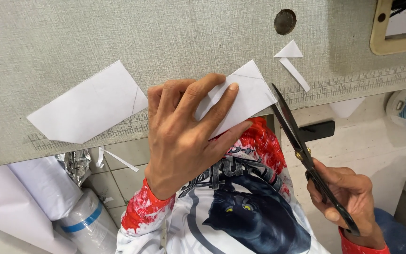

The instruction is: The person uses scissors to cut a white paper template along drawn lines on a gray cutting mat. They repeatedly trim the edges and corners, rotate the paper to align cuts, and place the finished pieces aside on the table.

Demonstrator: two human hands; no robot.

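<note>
My left hand point(184, 136) grips a white paper piece point(247, 91) with pencil lines on it, fingers spread over its left part, holding it at the table's near edge. My right hand point(348, 197) is closed on the handles of black scissors point(297, 136). The blades are slightly apart and point up at the paper's right corner, almost touching it. A second, larger white paper piece point(88, 106) with a curved pencil line lies flat on the table to the left.
The grey table point(165, 37) has a ruler scale along its near edge and a round hole point(285, 21). Two small paper offcuts point(293, 61) lie near the hole. White rolls point(66, 202) and foil lie on the floor at left.
</note>
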